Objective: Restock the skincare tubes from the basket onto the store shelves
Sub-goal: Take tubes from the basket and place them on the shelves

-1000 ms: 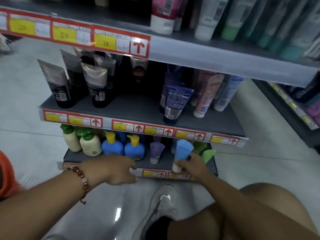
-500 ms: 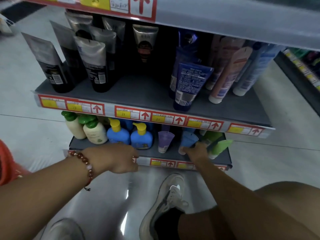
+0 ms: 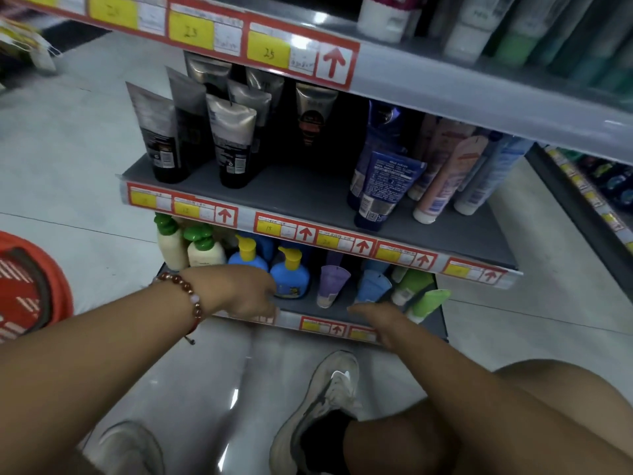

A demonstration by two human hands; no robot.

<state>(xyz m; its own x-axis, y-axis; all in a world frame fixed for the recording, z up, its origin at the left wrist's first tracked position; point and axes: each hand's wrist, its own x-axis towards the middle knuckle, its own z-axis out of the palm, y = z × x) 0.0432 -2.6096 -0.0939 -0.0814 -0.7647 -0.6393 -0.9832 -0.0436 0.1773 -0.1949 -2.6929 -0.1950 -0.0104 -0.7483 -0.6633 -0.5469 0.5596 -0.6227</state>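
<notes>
Both hands empty at the bottom shelf; basket waits at nine o'clock

The blue tube (image 3: pixel 371 286) stands on the bottom shelf (image 3: pixel 440 323), at twelve o'clock from the right hand (image 3: pixel 371 315), whose fingers lie flat, apart from it. The left hand (image 3: pixel 245 291) curls loosely on the shelf lip, pinching nothing. Placed there: one purple tube (image 3: pixel 330 284), one blue, two green tubes (image 3: pixel 419 296). The red basket (image 3: pixel 32 286) probably holds more; its contents can't be counted.

Your only view comes from the camera on your head, a wide angle tilted forward and down, close above the bottom shelf (image 3: pixel 342 311) and its row of tubes, with your arms and shoes at the frame's lower edge.
</notes>
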